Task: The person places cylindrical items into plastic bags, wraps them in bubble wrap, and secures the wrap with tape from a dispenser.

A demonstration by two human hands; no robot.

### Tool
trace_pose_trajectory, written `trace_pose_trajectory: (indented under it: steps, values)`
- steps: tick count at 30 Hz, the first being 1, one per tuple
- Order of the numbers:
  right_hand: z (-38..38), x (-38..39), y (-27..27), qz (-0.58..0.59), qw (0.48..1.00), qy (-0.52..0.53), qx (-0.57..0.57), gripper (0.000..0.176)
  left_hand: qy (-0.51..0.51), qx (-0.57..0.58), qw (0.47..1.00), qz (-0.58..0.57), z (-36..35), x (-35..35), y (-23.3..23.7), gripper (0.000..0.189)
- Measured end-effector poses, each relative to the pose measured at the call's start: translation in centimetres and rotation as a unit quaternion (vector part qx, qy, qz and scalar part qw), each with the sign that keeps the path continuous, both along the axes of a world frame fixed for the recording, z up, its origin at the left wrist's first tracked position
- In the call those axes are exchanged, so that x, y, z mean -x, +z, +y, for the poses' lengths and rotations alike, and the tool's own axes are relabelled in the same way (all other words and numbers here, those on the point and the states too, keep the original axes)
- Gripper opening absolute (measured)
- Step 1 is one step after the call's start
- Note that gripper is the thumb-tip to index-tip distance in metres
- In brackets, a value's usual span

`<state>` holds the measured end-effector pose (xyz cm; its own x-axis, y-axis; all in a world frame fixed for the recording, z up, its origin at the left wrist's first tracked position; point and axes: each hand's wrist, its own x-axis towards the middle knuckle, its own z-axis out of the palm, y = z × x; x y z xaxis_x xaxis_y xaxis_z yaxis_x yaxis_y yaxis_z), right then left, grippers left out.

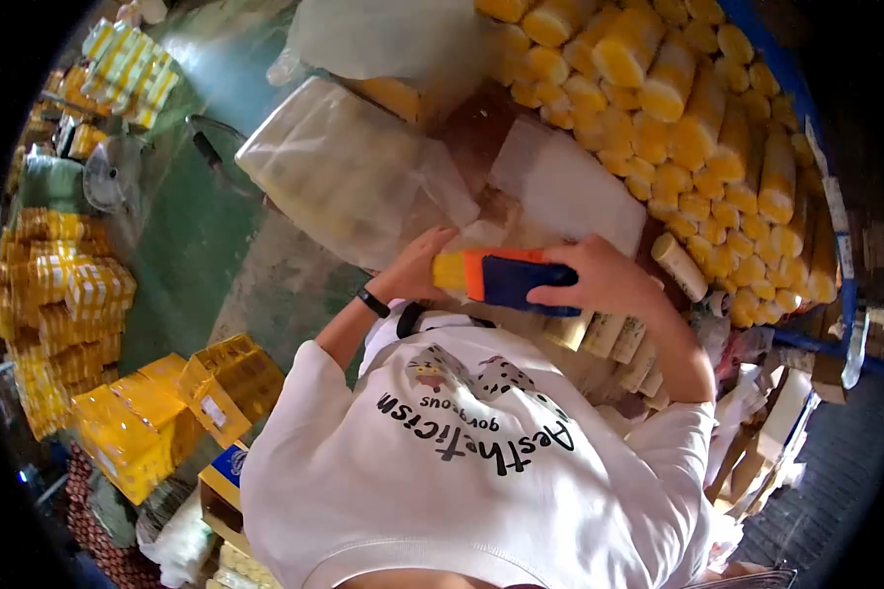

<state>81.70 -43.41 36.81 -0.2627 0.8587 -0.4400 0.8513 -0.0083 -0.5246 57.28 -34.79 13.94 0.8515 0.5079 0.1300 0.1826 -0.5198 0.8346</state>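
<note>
A small box (523, 280) with an orange and dark blue surface lies sideways between my hands in front of my chest. From its left end shows a yellow block-like part (449, 270). My left hand (414, 265), with a black band at the wrist, is closed around that yellow end. My right hand (599, 280) grips the right, dark blue end, thumb across the near face and fingers over the top. Just beyond my hands sit a clear plastic bag (329, 172) of pale contents and a white sheet-like wrap (565, 182).
Yellow-ended rolls (673, 147) are piled high at the right within a blue frame (825, 206). Pale cylinders (619, 339) lie by my right forearm. Yellow-wrapped packs (64, 294) stack up at the left, with yellow cartons (147, 422) nearer me on the green floor (196, 221).
</note>
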Motion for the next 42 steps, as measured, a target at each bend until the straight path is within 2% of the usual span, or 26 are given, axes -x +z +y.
trace_pose_trajectory:
  steps: [2, 5, 8, 11, 12, 14, 17, 20, 23, 26, 29, 32, 35, 38, 40, 41, 42]
  values:
    - [0.0, 2.1, 0.1, -0.032, 0.999, 0.002, -0.005, 0.048, 0.008, 0.0, 1.0, -0.017, 0.1, 1.7, 0.2, 0.095]
    - [0.1, 3.4, -0.9, -0.025, 1.0, 0.01, -0.007, 0.046, -0.041, 0.002, 0.998, 0.05, 0.7, 3.1, 2.9, 0.094]
    - [0.9, 4.4, -0.1, 0.015, 1.0, -0.002, 0.027, 0.045, -0.016, -0.052, 0.998, -0.019, 0.6, 4.1, 1.3, 0.092]
    - [1.1, 5.4, 0.6, 0.051, 0.998, -0.018, 0.022, 0.043, -0.011, -0.007, 1.0, -0.001, 1.4, 4.4, 1.3, 0.091]
    - [1.1, 5.6, 0.8, 0.059, 0.998, -0.022, 0.01, 0.043, -0.03, -0.036, 0.999, 0.014, 1.6, 4.2, 1.6, 0.09]
    - [0.8, 6.5, 1.9, 0.018, 0.999, 0.042, -0.028, 0.041, -0.068, -0.096, 0.992, 0.043, 2.1, 3.8, 2.5, 0.088]
    - [-0.5, 7.0, 2.9, -0.019, 0.993, 0.104, -0.042, 0.039, -0.163, -0.14, 0.977, 0.014, 2.5, 3.1, 2.2, 0.089]
    - [-1.3, 6.5, 2.9, -0.023, 0.995, 0.09, -0.047, 0.037, -0.189, -0.06, 0.979, 0.039, 4.4, 2.9, 4.2, 0.079]
    - [-1.4, 5.5, 2.5, -0.011, 0.996, 0.056, -0.068, 0.038, -0.252, 0.075, 0.964, -0.027, 7.1, 1.5, 3.5, 0.062]
    - [-0.9, 4.6, 2.6, 0.005, 0.997, 0.03, -0.068, 0.038, -0.222, 0.135, 0.965, 0.039, 8.2, -1.4, 3.3, 0.046]
    - [0.1, 3.7, 3.0, 0.043, 0.998, -0.03, -0.036, 0.039, -0.167, 0.18, 0.967, 0.068, 6.4, -3.6, 4.1, 0.037]
    - [0.4, 2.2, 2.4, 0.036, 0.998, -0.032, -0.042, 0.039, -0.175, 0.118, 0.972, -0.106, 5.1, -4.6, 2.9, 0.033]
    - [0.4, 1.3, 2.3, 0.049, 0.997, -0.067, -0.009, 0.037, -0.145, 0.03, 0.98, -0.135, 4.0, -4.2, 1.8, 0.031]
    - [0.9, -0.1, 1.0, 0.091, 0.991, -0.095, 0.007, 0.038, -0.171, 0.026, 0.969, -0.174, 3.9, -3.4, 2.5, 0.017]
    - [1.4, -1.4, -0.2, 0.115, 0.99, -0.086, -0.007, 0.043, -0.224, 0.014, 0.961, -0.159, 4.6, -2.7, 2.2, 0.023]
    - [1.7, -1.8, -0.2, 0.065, 0.995, -0.076, -0.021, 0.045, -0.25, 0.008, 0.956, -0.152, 4.8, -2.5, 2.4, 0.027]
    - [2.2, -2.1, -0.3, 0.077, 0.995, -0.069, -0.002, 0.045, -0.243, 0.01, 0.962, -0.123, 4.7, -2.3, 2.8, 0.038]
